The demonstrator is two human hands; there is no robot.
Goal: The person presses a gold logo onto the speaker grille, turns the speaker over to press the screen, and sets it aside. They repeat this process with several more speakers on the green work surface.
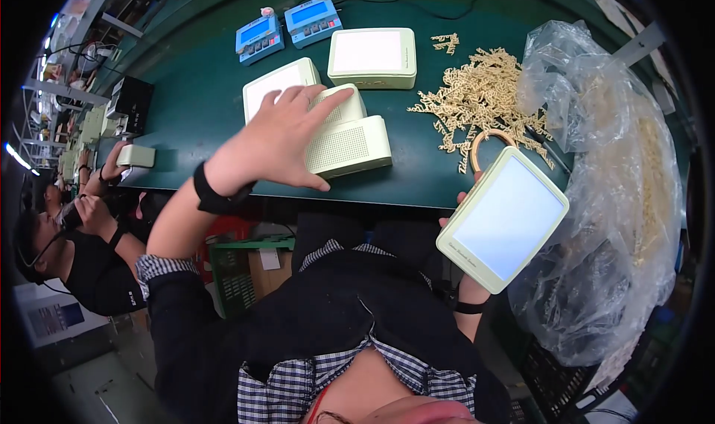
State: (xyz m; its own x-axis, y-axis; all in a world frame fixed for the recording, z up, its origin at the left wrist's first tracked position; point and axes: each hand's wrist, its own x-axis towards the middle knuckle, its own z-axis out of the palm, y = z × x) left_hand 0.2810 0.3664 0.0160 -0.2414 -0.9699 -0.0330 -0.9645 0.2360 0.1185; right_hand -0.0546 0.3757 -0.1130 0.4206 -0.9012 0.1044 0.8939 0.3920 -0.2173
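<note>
My left hand (277, 137) is spread wide over a group of pale green box-shaped devices. Its fingers reach across one device with a dotted grille (348, 147) and another grille-faced one (347, 105) behind it; whether they touch is hard to tell. Under the fingertips, a third device (277, 81) shows a white panel. My right hand (477, 284) grips a pale green device with a bright white screen (506, 219), held tilted beyond the table's front edge. A tan ring handle (477, 153) sticks up from its top. Most of the right fingers are hidden behind it.
Another white-panelled device (372, 55) stands farther back beside two blue boxes with displays (259, 36). Small tan letter-shaped pieces (484, 89) lie heaped at right, near a large clear plastic bag (596, 163). At far left, a co-worker (97, 252) sits by the table.
</note>
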